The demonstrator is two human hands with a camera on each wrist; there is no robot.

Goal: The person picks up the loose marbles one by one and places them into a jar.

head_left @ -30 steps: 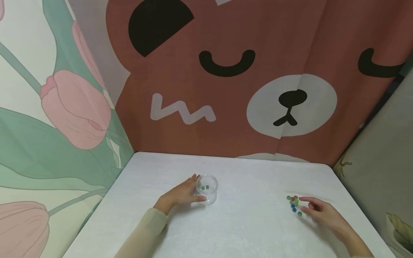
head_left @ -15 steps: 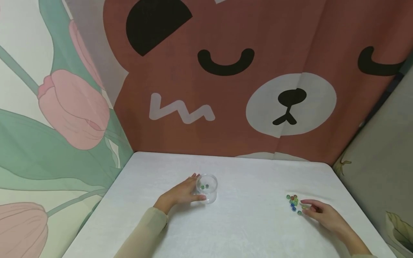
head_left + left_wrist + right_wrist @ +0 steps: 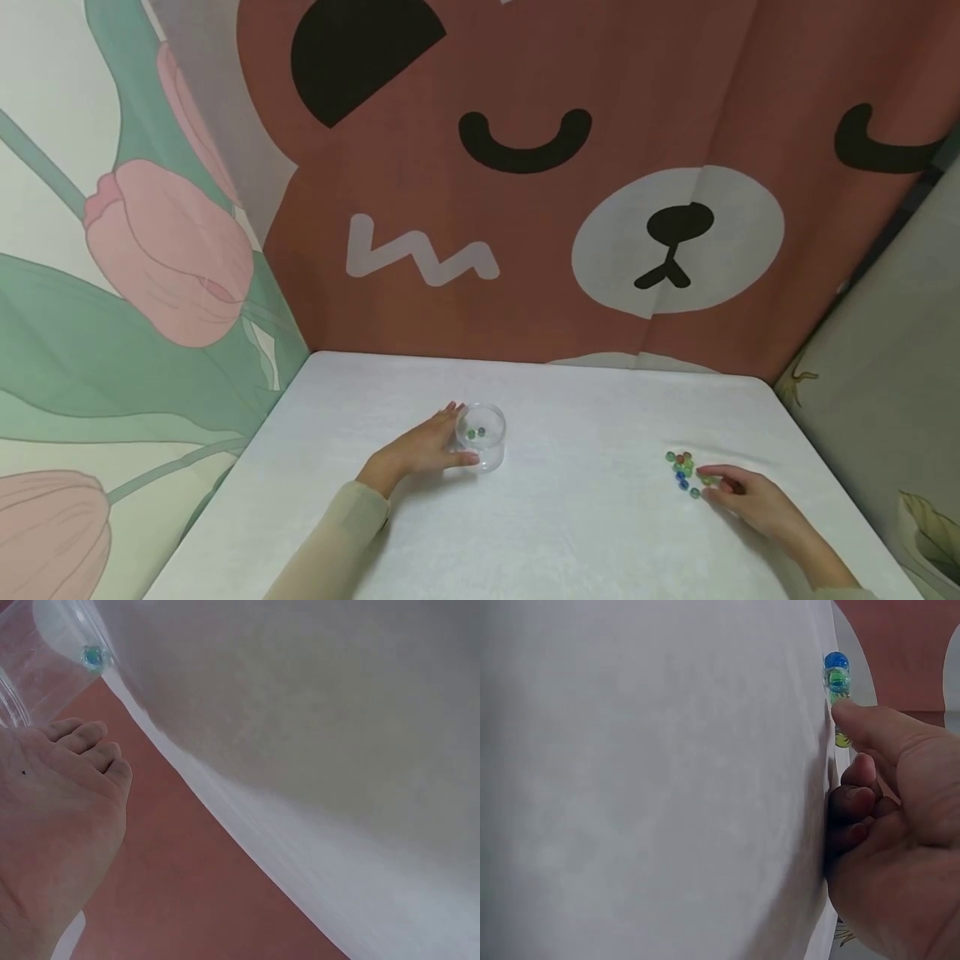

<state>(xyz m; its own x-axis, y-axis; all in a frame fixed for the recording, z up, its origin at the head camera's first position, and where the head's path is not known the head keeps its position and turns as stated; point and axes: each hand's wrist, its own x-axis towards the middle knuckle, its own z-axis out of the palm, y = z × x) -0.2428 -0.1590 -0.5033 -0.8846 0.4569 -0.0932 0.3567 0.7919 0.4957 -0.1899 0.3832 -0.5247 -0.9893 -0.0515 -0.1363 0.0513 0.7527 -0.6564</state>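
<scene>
My left hand (image 3: 423,446) holds a clear plastic cup (image 3: 491,458), thumb in front and fingers round its far left side. Inside the cup lie a green marble (image 3: 471,434) and a darker marble (image 3: 482,432). In the left wrist view, the cup (image 3: 45,664) shows beside the palm, with a blue-green marble (image 3: 93,657) at its base. On the right, my right hand (image 3: 761,504) has thumb and index finger about a yellow-green marble (image 3: 707,480), the other fingers curled. The right wrist view shows a yellow marble (image 3: 843,740) partly hidden by the thumb.
Several loose marbles, among them a blue marble (image 3: 682,484) and a green marble (image 3: 695,493), lie just left of my right fingertips. The white table (image 3: 570,517) ends at a brown bear-print curtain (image 3: 420,325). A tulip-print curtain (image 3: 172,258) hangs on the left.
My right hand has drawn slightly back from the cluster, and a yellow-green marble now shows between its thumb and index finger. The left hand and cup have stayed put.
</scene>
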